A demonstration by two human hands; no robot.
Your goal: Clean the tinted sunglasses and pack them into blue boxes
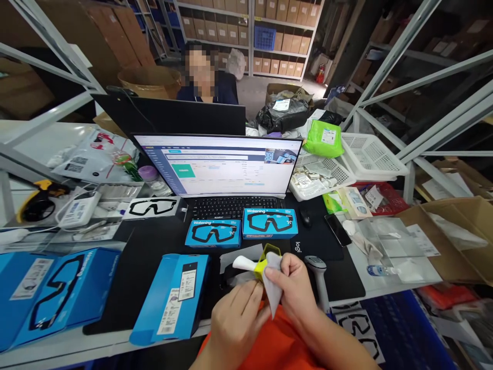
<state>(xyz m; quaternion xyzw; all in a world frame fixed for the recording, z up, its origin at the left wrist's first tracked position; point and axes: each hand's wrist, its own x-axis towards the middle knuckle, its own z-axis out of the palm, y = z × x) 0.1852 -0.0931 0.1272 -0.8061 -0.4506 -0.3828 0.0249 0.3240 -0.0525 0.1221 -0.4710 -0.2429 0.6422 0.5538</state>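
Note:
Low in the middle of the view, my two hands meet over the desk's front edge. My right hand (295, 290) is closed on a pale grey cloth (272, 288) and presses it against a pair of glasses with a white arm and yellow-green frame (257, 264). From below, my left hand (236, 321) has its fingers curled on the glasses. Just beyond lie two small blue Wakening boxes (239, 227) printed with goggle outlines. A larger blue box (172, 298) lies to the left of my hands.
A monitor (217, 164) and keyboard (231, 207) stand on the black mat (127, 277). A barcode scanner (319, 280), mouse (306, 218) and phone (337, 229) lie right. White baskets (372, 154) sit back right, another big blue box (50, 293) left. A person sits behind the monitor.

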